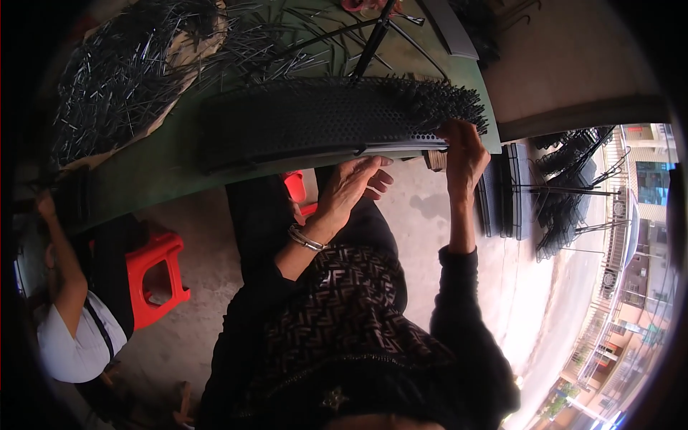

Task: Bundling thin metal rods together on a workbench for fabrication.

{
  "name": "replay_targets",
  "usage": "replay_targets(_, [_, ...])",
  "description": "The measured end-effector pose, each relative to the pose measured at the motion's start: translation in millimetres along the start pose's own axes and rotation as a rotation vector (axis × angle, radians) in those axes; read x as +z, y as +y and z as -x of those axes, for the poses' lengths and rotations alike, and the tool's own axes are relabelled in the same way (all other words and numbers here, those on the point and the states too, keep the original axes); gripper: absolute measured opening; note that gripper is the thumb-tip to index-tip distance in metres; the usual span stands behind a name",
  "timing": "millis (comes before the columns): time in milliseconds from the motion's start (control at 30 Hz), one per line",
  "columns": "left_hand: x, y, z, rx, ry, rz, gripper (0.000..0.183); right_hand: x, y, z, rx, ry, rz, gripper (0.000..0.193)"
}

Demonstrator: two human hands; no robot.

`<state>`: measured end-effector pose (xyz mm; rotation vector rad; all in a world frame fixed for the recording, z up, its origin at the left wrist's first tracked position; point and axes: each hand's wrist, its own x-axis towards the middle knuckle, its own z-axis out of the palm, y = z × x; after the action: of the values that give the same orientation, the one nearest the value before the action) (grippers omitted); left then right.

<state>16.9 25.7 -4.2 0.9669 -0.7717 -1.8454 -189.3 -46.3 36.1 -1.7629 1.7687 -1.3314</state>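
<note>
A long black board full of small holes (308, 118) lies along the near edge of the green table. Short black pins (448, 100) stand packed together at its right end. My right hand (464, 154) is at the board's near right edge beside these pins, fingers pinched together; what is between the fingertips is hidden. Just below the board's near edge is my left hand (347, 190), wearing a silver bracelet. Its thumb and fingers are apart and it holds nothing.
Thin black strips (122, 79) are heaped on cardboard at the far left of the green table (143, 183). A black metal stand (373, 43) rises behind the board. A person in white (79, 337) sits left by a red stool (154, 279). Black racks (570, 186) stand right.
</note>
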Motion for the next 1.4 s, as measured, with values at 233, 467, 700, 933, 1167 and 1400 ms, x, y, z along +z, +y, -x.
replay_targets(233, [-16,17,18,0.108,0.124,-0.043,0.037,8,12,-3,-0.163,0.068,0.319,0.010])
replay_targets(467, [-24,17,27,0.129,0.202,-0.024,0.038,14,11,7,-0.187,0.045,0.304,0.012])
replay_targets(700, [-28,22,33,0.169,0.220,-0.037,0.039,18,16,9,-0.121,0.058,0.476,0.022])
replay_targets(933, [-45,40,48,0.245,0.320,0.030,0.042,24,-5,19,-0.148,0.058,0.504,0.025])
replay_targets(1167, [-104,89,67,0.451,0.589,0.050,0.044,68,-60,19,-0.399,-0.179,0.136,0.020])
replay_targets(1400, [-245,148,44,0.573,0.795,-0.418,0.035,142,-138,20,-0.498,-0.517,-0.026,0.015])
